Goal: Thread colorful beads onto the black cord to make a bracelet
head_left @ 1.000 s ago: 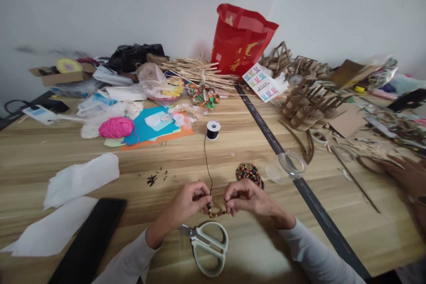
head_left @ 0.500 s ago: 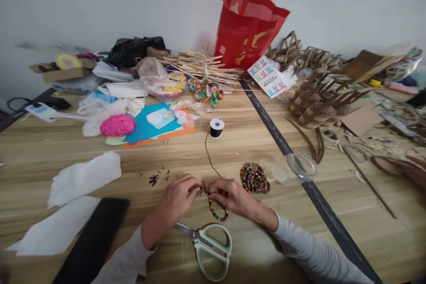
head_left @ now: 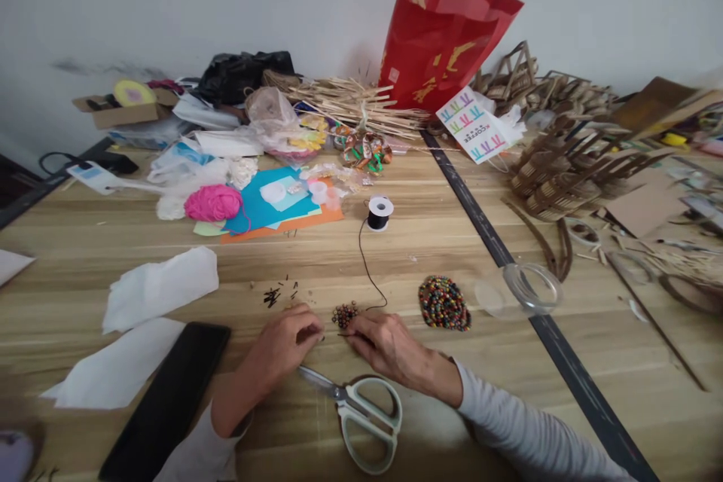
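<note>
"Black cord (head_left: 385,301): where does it run, and from what?"

"It leaves the white spool (head_left: 378,220), which stands upright at the centre of the frame, curves downward and reaches the far side of your right hand (head_left: 389,346) at lower centre, where it passes out of sight."

"State of that hand?"

"Your thumb and forefinger are pinched together. A thin dark end projects leftward from their tips; it appears to be the cord, gripped. The palm faces down and hides whatever lies beneath."

"And the other side?"

"Your left hand (head_left: 289,339) is just to the left, fingers curled. A small dark speck shows beside the fingertips; whether it is gripped cannot be told."

"Location of the beads?"

"A small cluster of brown beads (head_left: 344,314) sits on the wooden table (head_left: 321,260), directly beyond your right fingertips. Multicoloured bead strands (head_left: 444,303) lie heaped right of centre, apart from both hands."

"Remaining items nearby?"

"Scissors (head_left: 342,397) lie below your hands at lower centre, blades pointing left. Short black pieces (head_left: 272,297) are scattered beyond your left hand. A black slab (head_left: 169,399) occupies the lower left. Pink yarn (head_left: 213,203) rests against a blue sheet (head_left: 257,212) left of centre."
</note>
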Demonstrator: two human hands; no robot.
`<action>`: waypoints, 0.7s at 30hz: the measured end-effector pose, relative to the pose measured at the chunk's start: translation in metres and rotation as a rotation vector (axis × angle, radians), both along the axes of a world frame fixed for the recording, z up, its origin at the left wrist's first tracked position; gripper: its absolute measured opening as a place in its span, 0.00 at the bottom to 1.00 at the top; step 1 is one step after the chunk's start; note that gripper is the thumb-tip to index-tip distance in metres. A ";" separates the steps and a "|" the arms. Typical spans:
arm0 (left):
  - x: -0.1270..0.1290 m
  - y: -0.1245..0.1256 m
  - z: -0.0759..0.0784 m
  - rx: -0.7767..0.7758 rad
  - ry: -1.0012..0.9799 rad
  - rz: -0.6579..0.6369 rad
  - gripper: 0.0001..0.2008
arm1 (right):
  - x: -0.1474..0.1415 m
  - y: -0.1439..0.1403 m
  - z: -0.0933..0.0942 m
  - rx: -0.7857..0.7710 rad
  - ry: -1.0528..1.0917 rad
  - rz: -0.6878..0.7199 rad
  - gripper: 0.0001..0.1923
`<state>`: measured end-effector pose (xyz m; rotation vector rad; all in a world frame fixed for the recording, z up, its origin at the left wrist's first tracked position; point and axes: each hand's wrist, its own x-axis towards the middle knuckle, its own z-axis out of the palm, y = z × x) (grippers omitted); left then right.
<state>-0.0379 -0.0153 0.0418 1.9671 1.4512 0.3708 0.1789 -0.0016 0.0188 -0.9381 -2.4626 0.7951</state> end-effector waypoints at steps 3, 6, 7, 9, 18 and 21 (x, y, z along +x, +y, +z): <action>0.001 0.000 0.002 -0.015 0.072 -0.067 0.07 | 0.000 0.000 -0.009 -0.008 0.068 -0.022 0.04; 0.001 0.001 -0.004 0.011 0.099 -0.123 0.08 | 0.000 0.002 -0.014 -0.026 0.137 -0.040 0.05; 0.001 0.001 -0.007 0.018 0.102 -0.132 0.08 | 0.000 0.003 -0.014 -0.043 0.173 -0.043 0.05; 0.000 0.001 -0.011 0.040 0.101 -0.134 0.09 | 0.000 0.006 -0.013 -0.100 0.265 -0.052 0.06; 0.010 0.009 -0.010 0.031 -0.157 0.016 0.07 | 0.006 0.016 -0.021 -0.510 0.524 -0.195 0.10; 0.015 0.013 -0.007 -0.007 -0.281 0.094 0.06 | 0.007 0.018 -0.024 -0.676 0.612 -0.264 0.14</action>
